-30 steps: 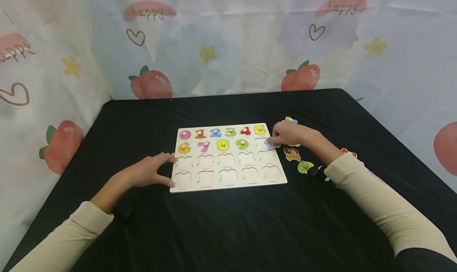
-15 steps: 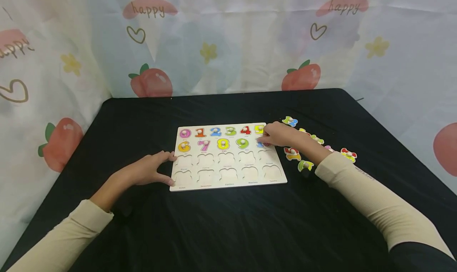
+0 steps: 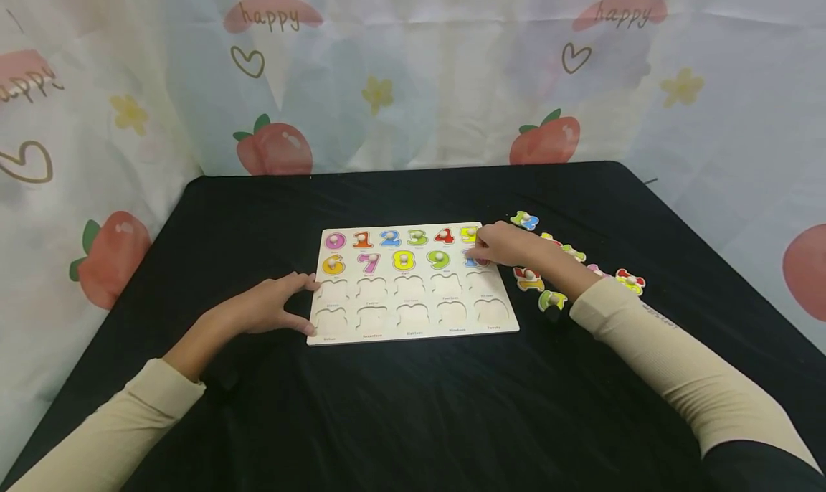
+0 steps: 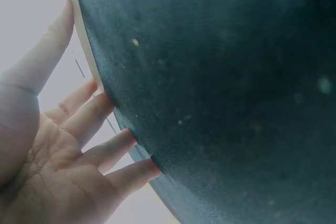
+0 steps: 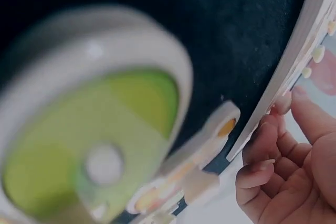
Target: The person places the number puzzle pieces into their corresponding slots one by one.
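My left hand (image 3: 267,307) rests at the left edge of a wooden number puzzle board (image 3: 390,316), thumb and fingers spread. In the left wrist view its fingers (image 4: 86,121) lie nearly straight along the board's edge. The right hand (image 3: 506,244) is over the board's right side, pinching the knob (image 5: 284,103) of the number 10 puzzle piece (image 3: 481,262). That piece lies at the right end of the second row, partly covered by the fingers. Pieces 0 to 9 sit in the two upper rows; the two lower rows show bare recesses.
Loose number pieces lie right of the board: a green-and-blue one (image 3: 525,220), a red-and-orange one (image 3: 529,279), a green-and-yellow one (image 3: 551,300) and a red-and-yellow one (image 3: 630,281). Others are partly under the right forearm. A black cloth (image 3: 400,413) covers the table; printed curtains surround it.
The right hand has moved left with the number 10 piece, from the board's right edge into the second row. Over the last half second it stays nearly still. The left hand keeps its place.
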Action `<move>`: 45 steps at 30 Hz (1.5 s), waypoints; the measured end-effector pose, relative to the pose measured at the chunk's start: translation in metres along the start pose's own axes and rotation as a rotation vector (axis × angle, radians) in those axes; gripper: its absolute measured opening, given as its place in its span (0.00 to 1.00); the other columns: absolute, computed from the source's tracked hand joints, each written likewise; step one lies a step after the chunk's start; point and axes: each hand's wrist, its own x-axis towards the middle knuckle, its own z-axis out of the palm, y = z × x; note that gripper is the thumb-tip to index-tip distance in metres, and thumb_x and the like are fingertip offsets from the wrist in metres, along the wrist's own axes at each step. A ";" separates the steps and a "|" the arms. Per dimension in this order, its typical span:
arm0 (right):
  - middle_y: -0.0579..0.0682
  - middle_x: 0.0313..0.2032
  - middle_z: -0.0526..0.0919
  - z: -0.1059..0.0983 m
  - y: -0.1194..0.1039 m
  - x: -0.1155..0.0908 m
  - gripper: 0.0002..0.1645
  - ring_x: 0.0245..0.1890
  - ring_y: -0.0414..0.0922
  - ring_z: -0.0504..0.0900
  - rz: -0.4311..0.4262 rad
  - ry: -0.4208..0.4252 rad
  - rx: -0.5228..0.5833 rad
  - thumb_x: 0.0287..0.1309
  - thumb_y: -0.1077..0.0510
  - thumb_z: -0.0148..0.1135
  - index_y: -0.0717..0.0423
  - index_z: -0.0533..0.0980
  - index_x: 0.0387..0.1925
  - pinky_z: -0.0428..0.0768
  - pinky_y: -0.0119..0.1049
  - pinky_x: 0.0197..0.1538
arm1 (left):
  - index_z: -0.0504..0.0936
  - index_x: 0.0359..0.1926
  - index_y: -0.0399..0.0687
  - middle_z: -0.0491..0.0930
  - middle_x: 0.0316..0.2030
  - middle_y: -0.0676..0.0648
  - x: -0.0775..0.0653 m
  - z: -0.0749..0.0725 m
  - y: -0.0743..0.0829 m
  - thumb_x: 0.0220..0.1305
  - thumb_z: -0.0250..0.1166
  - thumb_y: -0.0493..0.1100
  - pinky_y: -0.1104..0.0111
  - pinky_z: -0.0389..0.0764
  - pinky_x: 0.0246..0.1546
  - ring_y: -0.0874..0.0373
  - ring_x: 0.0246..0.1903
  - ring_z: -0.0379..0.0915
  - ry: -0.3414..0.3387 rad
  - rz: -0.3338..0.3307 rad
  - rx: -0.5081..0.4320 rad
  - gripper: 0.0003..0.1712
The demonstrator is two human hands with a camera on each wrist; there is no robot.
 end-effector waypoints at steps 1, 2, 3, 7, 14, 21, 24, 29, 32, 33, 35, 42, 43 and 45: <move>0.49 0.20 0.71 -0.001 0.001 0.000 0.16 0.19 0.44 0.69 -0.014 0.004 -0.002 0.63 0.49 0.59 0.58 0.75 0.28 0.68 0.35 0.26 | 0.65 0.65 0.39 0.58 0.66 0.34 0.000 0.000 0.000 0.46 0.73 0.58 0.44 0.59 0.58 0.37 0.65 0.50 -0.001 0.001 0.000 0.49; 0.49 0.20 0.72 -0.002 0.003 0.000 0.16 0.20 0.44 0.70 -0.022 0.010 -0.006 0.65 0.50 0.57 0.59 0.76 0.31 0.69 0.36 0.28 | 0.65 0.65 0.39 0.58 0.66 0.34 0.000 0.000 0.000 0.46 0.73 0.58 0.44 0.60 0.58 0.37 0.65 0.51 -0.004 -0.001 -0.001 0.50; 0.50 0.22 0.74 -0.005 0.005 -0.001 0.16 0.21 0.44 0.71 -0.025 0.019 -0.011 0.66 0.50 0.55 0.61 0.77 0.33 0.70 0.36 0.29 | 0.65 0.65 0.39 0.58 0.66 0.34 0.001 0.001 0.000 0.46 0.73 0.58 0.45 0.60 0.58 0.37 0.65 0.52 -0.006 0.000 -0.002 0.50; 0.54 0.30 0.80 -0.021 0.015 -0.010 0.17 0.28 0.46 0.76 0.016 0.051 -0.027 0.70 0.55 0.49 0.65 0.77 0.44 0.74 0.40 0.35 | 0.65 0.65 0.39 0.58 0.66 0.34 0.002 0.000 0.001 0.46 0.73 0.58 0.46 0.61 0.57 0.38 0.64 0.52 -0.007 0.001 -0.010 0.50; 0.56 0.32 0.80 -0.044 0.042 -0.031 0.12 0.26 0.45 0.76 0.027 0.100 -0.122 0.66 0.62 0.53 0.68 0.77 0.42 0.75 0.42 0.33 | 0.65 0.65 0.40 0.58 0.67 0.34 0.000 -0.002 0.002 0.46 0.73 0.58 0.45 0.59 0.58 0.37 0.66 0.50 -0.004 -0.015 -0.003 0.50; 0.49 0.21 0.72 -0.038 0.061 -0.044 0.07 0.20 0.44 0.70 0.118 0.029 -0.109 0.60 0.64 0.58 0.63 0.75 0.27 0.69 0.38 0.27 | 0.65 0.65 0.39 0.58 0.66 0.34 0.000 -0.001 0.002 0.46 0.73 0.57 0.47 0.63 0.56 0.39 0.63 0.55 -0.001 -0.016 0.002 0.49; 0.47 0.16 0.67 -0.034 0.065 -0.045 0.11 0.17 0.43 0.67 0.145 0.017 -0.100 0.58 0.66 0.59 0.61 0.73 0.21 0.66 0.36 0.25 | 0.65 0.65 0.39 0.59 0.66 0.33 0.000 -0.001 0.002 0.45 0.73 0.57 0.48 0.64 0.55 0.39 0.61 0.58 0.000 -0.010 0.002 0.49; 0.49 0.17 0.67 -0.030 0.067 -0.039 0.10 0.17 0.44 0.68 0.161 -0.004 -0.115 0.58 0.66 0.59 0.63 0.73 0.22 0.66 0.36 0.25 | 0.65 0.65 0.39 0.58 0.66 0.33 -0.001 -0.002 0.003 0.46 0.73 0.57 0.46 0.63 0.56 0.38 0.62 0.56 0.000 -0.018 0.008 0.50; 0.51 0.18 0.69 -0.029 0.069 -0.036 0.08 0.18 0.45 0.69 0.164 -0.011 -0.133 0.58 0.67 0.58 0.64 0.73 0.24 0.67 0.36 0.25 | 0.65 0.65 0.39 0.58 0.66 0.33 -0.001 -0.001 0.003 0.46 0.73 0.57 0.46 0.63 0.56 0.38 0.62 0.56 0.003 -0.017 0.007 0.49; 0.51 0.18 0.69 -0.029 0.069 -0.036 0.08 0.18 0.45 0.69 0.163 -0.008 -0.135 0.58 0.68 0.57 0.63 0.72 0.23 0.67 0.36 0.25 | 0.65 0.65 0.39 0.59 0.66 0.33 -0.001 -0.001 0.003 0.46 0.73 0.57 0.46 0.63 0.56 0.38 0.62 0.56 0.003 -0.016 0.005 0.49; 0.51 0.18 0.69 -0.029 0.067 -0.036 0.08 0.18 0.45 0.69 0.161 0.005 -0.131 0.57 0.69 0.56 0.63 0.72 0.23 0.67 0.37 0.25 | 0.65 0.64 0.39 0.59 0.66 0.33 -0.001 -0.001 0.003 0.46 0.73 0.57 0.46 0.63 0.56 0.38 0.62 0.56 -0.002 -0.013 0.001 0.49; 0.51 0.25 0.75 -0.033 0.048 -0.035 0.02 0.22 0.46 0.71 0.071 0.076 -0.123 0.52 0.71 0.56 0.65 0.73 0.30 0.69 0.38 0.27 | 0.65 0.65 0.39 0.58 0.66 0.33 -0.002 -0.002 0.005 0.47 0.73 0.56 0.46 0.62 0.57 0.38 0.63 0.54 -0.006 -0.009 -0.001 0.49; 0.51 0.26 0.75 -0.034 0.044 -0.035 0.03 0.23 0.46 0.71 0.058 0.082 -0.125 0.51 0.71 0.56 0.65 0.73 0.31 0.69 0.38 0.28 | 0.65 0.65 0.39 0.58 0.66 0.33 -0.002 -0.002 0.005 0.47 0.73 0.56 0.46 0.63 0.57 0.38 0.63 0.55 -0.004 -0.009 0.000 0.49; 0.51 0.26 0.74 -0.036 0.036 -0.033 0.04 0.22 0.46 0.71 0.039 0.090 -0.124 0.51 0.71 0.56 0.64 0.74 0.31 0.69 0.38 0.27 | 0.65 0.65 0.39 0.58 0.66 0.33 -0.002 -0.003 0.004 0.47 0.73 0.56 0.46 0.63 0.56 0.38 0.63 0.55 0.002 -0.010 0.002 0.48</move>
